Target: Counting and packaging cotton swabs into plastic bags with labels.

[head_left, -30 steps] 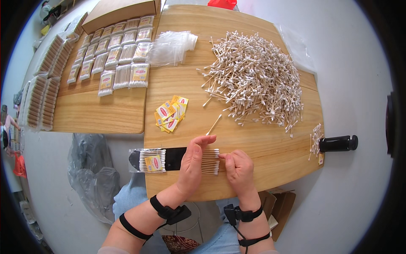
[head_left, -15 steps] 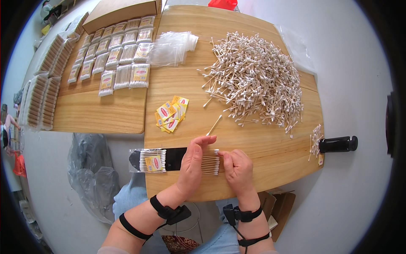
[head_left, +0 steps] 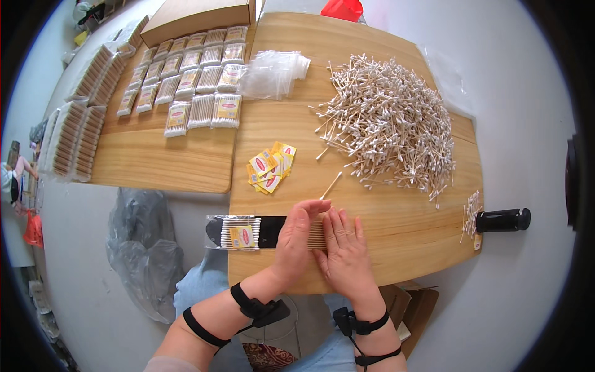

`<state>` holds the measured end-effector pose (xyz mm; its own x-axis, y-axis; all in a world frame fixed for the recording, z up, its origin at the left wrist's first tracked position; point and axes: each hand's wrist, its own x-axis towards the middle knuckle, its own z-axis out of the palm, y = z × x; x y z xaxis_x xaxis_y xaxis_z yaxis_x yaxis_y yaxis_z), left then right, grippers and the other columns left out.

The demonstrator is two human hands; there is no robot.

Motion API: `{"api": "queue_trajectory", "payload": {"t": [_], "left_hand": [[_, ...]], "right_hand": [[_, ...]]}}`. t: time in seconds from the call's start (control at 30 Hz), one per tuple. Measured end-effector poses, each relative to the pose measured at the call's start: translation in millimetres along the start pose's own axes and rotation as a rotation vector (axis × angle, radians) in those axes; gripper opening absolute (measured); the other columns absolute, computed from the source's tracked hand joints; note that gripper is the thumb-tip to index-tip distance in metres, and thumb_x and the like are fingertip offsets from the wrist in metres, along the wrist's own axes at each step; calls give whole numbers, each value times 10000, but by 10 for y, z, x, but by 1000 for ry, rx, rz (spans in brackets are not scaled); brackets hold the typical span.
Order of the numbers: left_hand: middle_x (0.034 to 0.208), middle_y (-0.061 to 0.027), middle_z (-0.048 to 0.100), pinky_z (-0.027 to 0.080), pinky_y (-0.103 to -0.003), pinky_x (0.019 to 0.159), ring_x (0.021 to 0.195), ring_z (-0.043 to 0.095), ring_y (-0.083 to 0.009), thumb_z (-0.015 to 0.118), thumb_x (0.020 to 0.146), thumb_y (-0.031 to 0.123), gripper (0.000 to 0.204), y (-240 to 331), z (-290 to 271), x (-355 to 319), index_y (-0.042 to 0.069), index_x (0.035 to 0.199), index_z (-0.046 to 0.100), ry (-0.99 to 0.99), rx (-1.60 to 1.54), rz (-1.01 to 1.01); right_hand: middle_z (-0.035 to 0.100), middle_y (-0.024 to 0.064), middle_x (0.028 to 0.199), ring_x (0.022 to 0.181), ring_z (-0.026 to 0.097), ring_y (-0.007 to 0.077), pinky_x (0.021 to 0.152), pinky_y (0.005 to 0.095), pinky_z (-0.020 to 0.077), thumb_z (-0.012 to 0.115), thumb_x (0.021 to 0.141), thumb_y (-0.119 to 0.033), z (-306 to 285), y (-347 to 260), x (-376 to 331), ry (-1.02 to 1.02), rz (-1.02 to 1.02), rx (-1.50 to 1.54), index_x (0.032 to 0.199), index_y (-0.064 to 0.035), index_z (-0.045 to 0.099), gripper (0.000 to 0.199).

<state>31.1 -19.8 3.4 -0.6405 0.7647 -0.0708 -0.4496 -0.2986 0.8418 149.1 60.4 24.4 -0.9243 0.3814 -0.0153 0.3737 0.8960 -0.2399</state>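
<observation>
A row of cotton swabs [head_left: 317, 237] lies on the wooden table between my two hands. My left hand [head_left: 294, 240] stands on its edge at the row's left end, fingers stretched. Palm down, my right hand [head_left: 347, 251] lies flat over the right ends of the swabs, which it hides. Left of my left hand is a flat black strip [head_left: 271, 232], its right part hidden by that hand. Over its left part sits a clear bag of cotton swabs [head_left: 250, 220] with a yellow card [head_left: 242, 236] on top. One loose cotton swab [head_left: 331, 185] rests just beyond my hands.
A big heap of cotton swabs [head_left: 390, 124] covers the far right. Yellow cards [head_left: 271, 166] and clear bags [head_left: 273, 74] lie left of it. Packed swab bags [head_left: 201, 110] and a cardboard box [head_left: 198, 20] stand far left. A black cylinder [head_left: 503, 219] juts past the right edge.
My right hand has gone from curled fingers at the swabs' right ends to lying flat over them. My left hand stays beside the row. The whole view has shifted slightly.
</observation>
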Motion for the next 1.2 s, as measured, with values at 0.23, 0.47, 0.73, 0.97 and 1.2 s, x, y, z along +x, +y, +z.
{"api": "queue_trajectory", "payload": {"t": [0.23, 0.47, 0.73, 0.97, 1.2], "left_hand": [[983, -81, 663, 479, -382, 866, 990, 623, -197, 434, 1108, 247, 315, 755, -608, -18, 8, 1135, 639, 154, 537, 87], [844, -166, 571, 437, -480, 744, 812, 539, -382, 552, 1013, 171, 200, 881, -1228, -36, 22, 879, 555, 138, 1474, 362], [866, -166, 571, 441, -493, 743, 836, 543, -393, 512, 1041, 239, 240, 631, -1379, -97, 32, 921, 535, 112, 1544, 184], [869, -196, 570, 437, -504, 751, 849, 542, -422, 471, 1062, 224, 262, 750, -1331, -82, 18, 905, 514, 127, 1406, 195], [805, -190, 561, 445, -506, 679, 780, 550, -428, 471, 1073, 272, 342, 784, -1330, -68, 23, 839, 492, 187, 1375, 125]], "right_hand": [[382, 147, 1605, 1503, 329, 283, 1252, 521, 151, 597, 965, -341, 52, -113, 2, -10, 23, 4, 1543, -7, 374, 703], [373, 124, 1615, 1509, 315, 261, 1259, 512, 137, 586, 968, -350, 66, -259, 132, -28, -15, 3, 1542, -22, 385, 691], [388, 120, 1606, 1505, 322, 257, 1258, 512, 141, 611, 948, -342, 120, -392, 255, -16, -61, -10, 1533, -24, 403, 697], [377, 113, 1612, 1513, 307, 247, 1258, 512, 149, 625, 940, -333, 127, -473, 286, -44, -63, -7, 1539, -29, 392, 711], [359, 107, 1625, 1526, 282, 245, 1263, 510, 129, 613, 952, -339, 141, -512, 307, -54, -56, 11, 1544, -39, 388, 700]]}}
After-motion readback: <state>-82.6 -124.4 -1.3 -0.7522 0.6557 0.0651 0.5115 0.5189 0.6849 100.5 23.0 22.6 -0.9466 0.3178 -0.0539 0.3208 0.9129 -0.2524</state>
